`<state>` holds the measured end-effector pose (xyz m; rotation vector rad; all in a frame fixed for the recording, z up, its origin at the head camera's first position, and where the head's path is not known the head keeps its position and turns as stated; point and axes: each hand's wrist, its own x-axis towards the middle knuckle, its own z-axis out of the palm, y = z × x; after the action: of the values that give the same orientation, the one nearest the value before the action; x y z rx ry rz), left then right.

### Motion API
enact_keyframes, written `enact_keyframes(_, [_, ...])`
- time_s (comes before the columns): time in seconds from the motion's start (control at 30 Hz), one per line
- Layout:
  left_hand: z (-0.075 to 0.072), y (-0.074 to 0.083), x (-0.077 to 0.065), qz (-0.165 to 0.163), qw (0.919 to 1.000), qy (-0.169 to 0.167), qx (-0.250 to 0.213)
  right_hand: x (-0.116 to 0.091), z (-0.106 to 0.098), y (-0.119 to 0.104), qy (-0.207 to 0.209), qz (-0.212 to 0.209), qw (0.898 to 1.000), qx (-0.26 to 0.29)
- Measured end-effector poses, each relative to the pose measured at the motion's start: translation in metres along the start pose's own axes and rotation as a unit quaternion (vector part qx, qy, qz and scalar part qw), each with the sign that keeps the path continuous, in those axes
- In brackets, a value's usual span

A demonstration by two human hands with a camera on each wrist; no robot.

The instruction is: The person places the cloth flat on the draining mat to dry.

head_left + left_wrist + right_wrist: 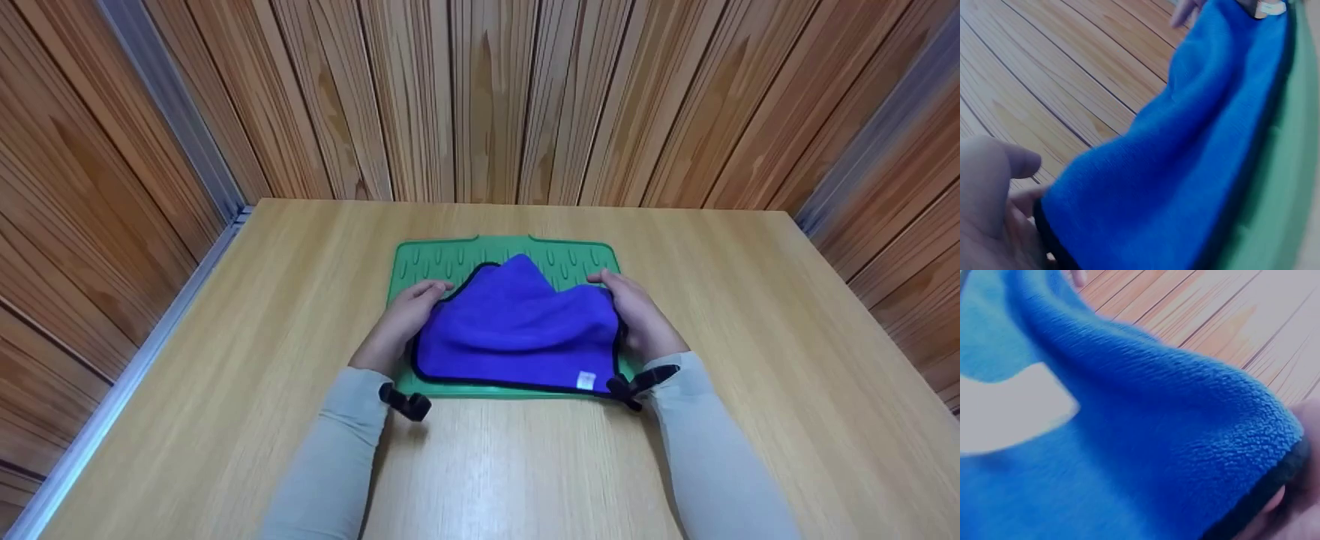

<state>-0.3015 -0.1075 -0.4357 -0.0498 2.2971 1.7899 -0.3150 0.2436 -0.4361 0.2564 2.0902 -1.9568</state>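
A blue-purple cloth with black edging and a small white tag lies rumpled over a green mat. Its far part rises into a peak and a fold runs across its middle. My left hand is at the cloth's left edge; in the left wrist view its thumb stands apart from the cloth, with fingers behind the black edging. On the opposite side, my right hand meets the right edge, thumb stretched out near the far corner. Cloth partly hides the right fingers.
The mat, with raised drop-shaped bumps, lies on a light wooden table. Wood-plank walls enclose the back and sides, with a metal rail along the left. Black straps sit on both wrists over grey sleeves.
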Motion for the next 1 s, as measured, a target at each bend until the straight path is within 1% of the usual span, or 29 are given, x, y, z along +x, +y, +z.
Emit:
enact_keyframes(0.07, [0.003,0.001,0.002,-0.006,0.9999,-0.002,0.013,0.002,0.002,-0.001,0.0,0.005,0.999,-0.031])
enact_keyframes(0.13, [0.005,0.0,0.003,-0.005,0.9993,0.004,0.037,0.005,0.002,0.0,0.009,-0.001,0.998,-0.069])
enact_keyframes(0.23, [0.008,-0.002,0.005,0.015,0.9957,0.036,0.084,0.008,0.001,0.001,0.035,-0.026,0.99,-0.134])
enact_keyframes(0.3, [0.009,-0.003,0.006,0.037,0.9926,0.058,0.1,0.009,-0.001,0.0,0.049,-0.046,0.986,-0.153])
enact_keyframes(0.37, [0.009,-0.005,0.008,0.055,0.9907,0.083,0.092,0.01,-0.002,0.0,0.069,-0.076,0.984,-0.145])
enact_keyframes(0.4, [0.009,-0.005,0.009,0.062,0.9901,0.097,0.081,0.011,-0.003,-0.001,0.085,-0.095,0.983,-0.129])
enact_keyframes(0.47, [0.009,-0.006,0.011,0.069,0.9886,0.123,0.052,0.012,-0.004,-0.002,0.117,-0.13,0.981,-0.084])
enact_keyframes(0.53, [0.008,-0.007,0.012,0.07,0.9865,0.145,0.03,0.012,-0.005,-0.002,0.147,-0.159,0.975,-0.039])
enact_keyframes(0.6, [0.007,-0.007,0.013,0.068,0.9852,0.156,0.02,0.013,-0.005,-0.003,0.165,-0.184,0.969,-0.014])
enact_keyframes(0.67, [0.006,-0.007,0.014,0.06,0.9868,0.15,0.01,0.014,-0.006,-0.003,0.16,-0.193,0.968,-0.007])
enact_keyframes(0.77, [0.004,-0.006,0.02,0.032,0.9925,0.117,-0.011,0.018,-0.007,-0.006,0.123,-0.162,0.979,0.002])
enact_keyframes(0.83, [0.002,-0.004,0.025,0.005,0.9953,0.095,-0.013,0.022,-0.008,-0.009,0.089,-0.115,0.989,0.002])
enact_keyframes(0.9, [0.001,0.0,0.031,-0.015,0.9971,0.075,0.006,0.025,-0.01,-0.015,0.057,-0.056,0.997,-0.006])
enact_keyframes(0.93, [0.001,0.003,0.034,-0.021,0.9972,0.068,0.021,0.026,-0.011,-0.018,0.046,-0.036,0.998,-0.024])
enact_keyframes(1.0, [0.002,0.009,0.039,-0.026,0.9953,0.067,0.064,0.029,-0.014,-0.025,0.021,-0.004,0.998,-0.058])
